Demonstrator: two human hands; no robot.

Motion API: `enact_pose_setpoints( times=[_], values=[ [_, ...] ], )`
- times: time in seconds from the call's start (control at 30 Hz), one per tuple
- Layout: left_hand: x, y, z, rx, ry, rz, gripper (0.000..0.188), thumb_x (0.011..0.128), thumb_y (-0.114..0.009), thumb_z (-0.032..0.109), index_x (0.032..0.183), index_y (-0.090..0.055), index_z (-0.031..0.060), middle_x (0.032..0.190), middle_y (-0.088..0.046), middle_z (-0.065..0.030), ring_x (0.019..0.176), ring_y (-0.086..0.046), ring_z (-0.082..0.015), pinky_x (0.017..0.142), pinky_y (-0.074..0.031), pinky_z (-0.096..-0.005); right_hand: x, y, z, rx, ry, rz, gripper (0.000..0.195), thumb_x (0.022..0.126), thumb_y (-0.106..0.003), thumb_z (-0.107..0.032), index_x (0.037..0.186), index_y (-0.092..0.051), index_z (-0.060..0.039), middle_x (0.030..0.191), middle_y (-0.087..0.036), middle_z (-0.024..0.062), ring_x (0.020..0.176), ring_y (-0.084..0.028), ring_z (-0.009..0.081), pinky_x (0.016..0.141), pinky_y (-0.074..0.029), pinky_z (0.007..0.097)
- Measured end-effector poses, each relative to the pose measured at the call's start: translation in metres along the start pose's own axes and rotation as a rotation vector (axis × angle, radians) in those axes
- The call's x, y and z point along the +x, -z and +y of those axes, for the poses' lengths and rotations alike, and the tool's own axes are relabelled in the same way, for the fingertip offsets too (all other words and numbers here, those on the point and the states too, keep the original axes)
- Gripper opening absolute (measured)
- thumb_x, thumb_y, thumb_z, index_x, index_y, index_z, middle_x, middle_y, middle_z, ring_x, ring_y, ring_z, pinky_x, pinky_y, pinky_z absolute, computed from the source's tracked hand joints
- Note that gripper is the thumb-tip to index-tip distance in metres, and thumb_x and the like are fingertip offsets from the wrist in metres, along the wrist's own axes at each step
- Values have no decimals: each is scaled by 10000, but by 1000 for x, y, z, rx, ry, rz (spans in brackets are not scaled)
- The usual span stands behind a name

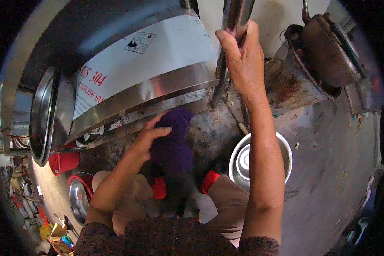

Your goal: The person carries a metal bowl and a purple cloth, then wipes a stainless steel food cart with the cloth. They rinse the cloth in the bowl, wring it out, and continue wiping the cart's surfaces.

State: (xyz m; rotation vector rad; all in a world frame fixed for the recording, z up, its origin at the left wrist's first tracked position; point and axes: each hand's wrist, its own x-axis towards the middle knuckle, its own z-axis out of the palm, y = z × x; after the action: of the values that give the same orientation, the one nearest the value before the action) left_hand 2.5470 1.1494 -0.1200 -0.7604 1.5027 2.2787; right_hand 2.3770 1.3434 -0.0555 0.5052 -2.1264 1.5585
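My right hand (244,60) is wrapped around an upright stainless steel leg (235,16) at the right end of a metal shelf unit. A dark purple cloth (177,140) hangs from my left hand (147,136), just below the shelf's front edge. The fingers of that hand are partly hidden behind the cloth. The stainless steel shelf (166,81) still carries white protective film (176,41) with red lettering. At its left end a round stainless steel basin (41,118) is tilted up on its side.
On the floor by my right forearm sits a shiny metal basin (286,153). A blackened kettle (326,51) rests on a sooty stove (294,86) at the right. To the left are a red bucket (64,163), another metal basin (78,198) and scattered debris (24,188).
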Motion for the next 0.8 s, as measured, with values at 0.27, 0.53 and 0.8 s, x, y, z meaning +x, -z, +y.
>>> enact_pose_setpoints(
  times=[0.27, 0.53, 0.8],
  values=[
    [138, 7, -52, -231, 9, 16, 432, 792, -659, 123, 1207, -556, 57, 1049, -638, -72, 913, -625, -219, 851, -512, -373, 0, -10, 3, 275, -112, -16, 307, 891, -607, -295, 953, -440, -44, 770, -484, 68, 724, -464, 141, 670, -416, 308],
    [209, -50, -76, 318, -491, 131, 384, 860, -628, 279, 1150, -596, 28, 1139, -624, -127, 1078, -550, -268, 931, -425, -379, -1, -29, 26, 504, 57, 102, 346, 909, -572, -306, 1067, -470, -16, 892, -557, 64, 813, -499, 132, 734, -427, 279],
    [256, -25, -137, 810, -804, 92, 454, 748, -604, 188, 1151, -555, -15, 1104, -585, -273, 1068, -535, -428, 922, -428, -420, 9, -54, 41, 473, 238, 294, 389, 889, -608, -347, 1050, -499, -10, 859, -579, 62, 771, -514, 132, 695, -440, 282]
  ],
)
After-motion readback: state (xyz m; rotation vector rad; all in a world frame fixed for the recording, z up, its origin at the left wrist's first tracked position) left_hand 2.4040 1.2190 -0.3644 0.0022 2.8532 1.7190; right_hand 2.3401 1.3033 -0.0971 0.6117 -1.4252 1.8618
